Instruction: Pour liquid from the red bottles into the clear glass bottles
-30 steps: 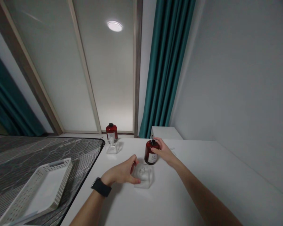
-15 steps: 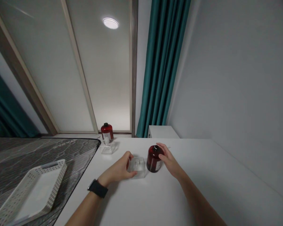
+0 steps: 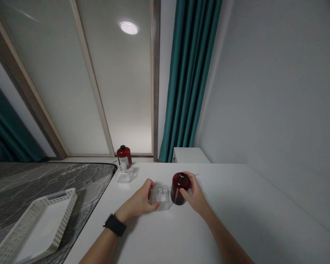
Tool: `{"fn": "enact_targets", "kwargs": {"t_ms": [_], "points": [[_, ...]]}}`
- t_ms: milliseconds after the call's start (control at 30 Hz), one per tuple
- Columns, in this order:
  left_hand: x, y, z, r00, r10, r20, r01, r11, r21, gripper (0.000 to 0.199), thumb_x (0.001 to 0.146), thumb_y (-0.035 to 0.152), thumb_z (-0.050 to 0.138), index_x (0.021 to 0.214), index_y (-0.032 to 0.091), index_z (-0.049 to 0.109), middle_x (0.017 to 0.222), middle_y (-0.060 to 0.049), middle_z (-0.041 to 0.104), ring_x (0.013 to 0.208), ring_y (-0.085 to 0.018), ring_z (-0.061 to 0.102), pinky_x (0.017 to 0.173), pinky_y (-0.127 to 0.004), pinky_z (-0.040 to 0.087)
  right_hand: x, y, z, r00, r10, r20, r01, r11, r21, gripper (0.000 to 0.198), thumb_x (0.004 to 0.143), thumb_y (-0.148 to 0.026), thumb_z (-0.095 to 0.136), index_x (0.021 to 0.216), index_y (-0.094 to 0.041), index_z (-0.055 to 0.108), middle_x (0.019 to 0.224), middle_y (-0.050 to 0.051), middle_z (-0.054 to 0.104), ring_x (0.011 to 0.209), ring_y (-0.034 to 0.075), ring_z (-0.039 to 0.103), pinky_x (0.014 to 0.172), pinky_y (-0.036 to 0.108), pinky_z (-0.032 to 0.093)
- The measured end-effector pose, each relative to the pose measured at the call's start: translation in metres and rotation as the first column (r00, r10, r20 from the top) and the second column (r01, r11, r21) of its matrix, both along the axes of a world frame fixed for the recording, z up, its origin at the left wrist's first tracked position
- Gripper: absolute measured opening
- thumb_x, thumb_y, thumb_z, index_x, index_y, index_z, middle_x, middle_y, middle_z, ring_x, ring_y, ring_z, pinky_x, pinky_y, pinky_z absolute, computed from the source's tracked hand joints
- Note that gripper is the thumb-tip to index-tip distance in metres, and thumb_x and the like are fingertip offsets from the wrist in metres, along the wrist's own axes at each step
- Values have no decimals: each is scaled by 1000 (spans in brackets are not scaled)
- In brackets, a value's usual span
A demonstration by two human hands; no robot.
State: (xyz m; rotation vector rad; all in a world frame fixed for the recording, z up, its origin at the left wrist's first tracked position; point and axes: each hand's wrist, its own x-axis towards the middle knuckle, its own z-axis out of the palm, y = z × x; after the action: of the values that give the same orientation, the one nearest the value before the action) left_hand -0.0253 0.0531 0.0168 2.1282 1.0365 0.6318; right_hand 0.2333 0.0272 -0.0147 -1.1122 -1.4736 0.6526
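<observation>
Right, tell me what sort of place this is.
Probably a bedroom at home: teal curtains flank tall frosted panels, and a white table stands beside what looks like a grey-patterned mattress.

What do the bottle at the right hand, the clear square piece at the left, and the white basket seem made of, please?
Bottle: glossy dark red glass or plastic; its highlights show shine, but not which.
Clear square piece: smooth transparent glass or acrylic, judging by see-through walls.
Basket: probably moulded plastic, fairly matte, given its regular holes.
</observation>
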Motion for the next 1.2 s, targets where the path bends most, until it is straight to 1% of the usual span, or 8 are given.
{"fn": "enact_targets", "kwargs": {"t_ms": [200, 333, 467, 533, 667, 867, 967, 1200], "points": [[1, 0, 0, 1000, 13, -7, -13, 1000, 3, 43, 73, 25, 70, 102, 21, 37, 83, 5, 45, 71, -15, 44, 65, -28, 39, -10, 0, 3, 993, 6, -120, -15, 997, -69, 74, 66, -24, 78, 132, -25, 43, 131, 10, 58, 119, 28, 59, 108, 48, 46], [1, -1, 2, 1000, 11, -25, -11, 1000, -13, 42, 73, 24, 68, 101, 21, 37, 82, 5, 45, 72, -15, 45, 67, -29, 39, -12, 1, 4, 983, 17, -185, -34, 996, -88, 80, 66, -23, 77, 137, -25, 39, 129, 11, 61, 116, 28, 63, 105, 47, 48], [0, -1, 0, 1000, 0, 0, 0, 1000, -24, 42, 73, 23, 68, 101, 21, 37, 83, 5, 44, 72, -15, 45, 67, -29, 40, -13, 5, -7, 962, 72, -264, -99, 991, -90, 89, 65, -27, 80, 141, -26, 35, 129, 10, 61, 116, 28, 64, 104, 48, 49], [0, 0, -2, 1000, 0, 14, 1, 999, -38, 42, 74, 24, 68, 102, 21, 37, 82, 5, 44, 72, -15, 44, 67, -29, 39, -15, 7, -14, 967, 23, -252, -46, 995, -85, 92, 61, -27, 83, 140, -25, 38, 131, 11, 60, 119, 30, 61, 107, 49, 47], [0, 1, -5, 999, 1, 39, 1, 999, -51, 43, 74, 24, 68, 103, 21, 36, 81, 5, 43, 72, -14, 44, 66, -28, 39, -15, 8, -15, 977, -71, -201, 55, 995, -84, 83, 59, -21, 81, 134, -24, 44, 132, 11, 59, 123, 30, 58, 110, 49, 43], [-1, 1, -4, 997, -10, 71, 16, 996, -82, 41, 76, 26, 67, 103, 21, 37, 82, 5, 44, 73, -15, 45, 66, -28, 38, -9, 6, -7, 927, 197, -318, -253, 957, -143, 70, 62, -24, 82, 124, -26, 49, 122, 8, 66, 115, 28, 63, 105, 50, 46], [-1, 2, -5, 998, -1, 68, 6, 997, -82, 41, 75, 24, 67, 103, 21, 37, 81, 5, 44, 73, -15, 45, 67, -28, 38, -13, 7, -12, 931, 139, -337, -190, 974, -121, 80, 54, -20, 84, 125, -26, 47, 124, 8, 64, 117, 29, 61, 108, 50, 43], [0, 6, -9, 998, -16, 67, 18, 999, -43, 42, 73, 21, 69, 102, 21, 37, 81, 5, 44, 73, -15, 44, 67, -28, 39, -14, 6, -15, 972, 70, -226, -105, 983, -150, 62, 59, -17, 79, 115, -23, 52, 109, 5, 67, 104, 26, 64, 101, 45, 48]]}}
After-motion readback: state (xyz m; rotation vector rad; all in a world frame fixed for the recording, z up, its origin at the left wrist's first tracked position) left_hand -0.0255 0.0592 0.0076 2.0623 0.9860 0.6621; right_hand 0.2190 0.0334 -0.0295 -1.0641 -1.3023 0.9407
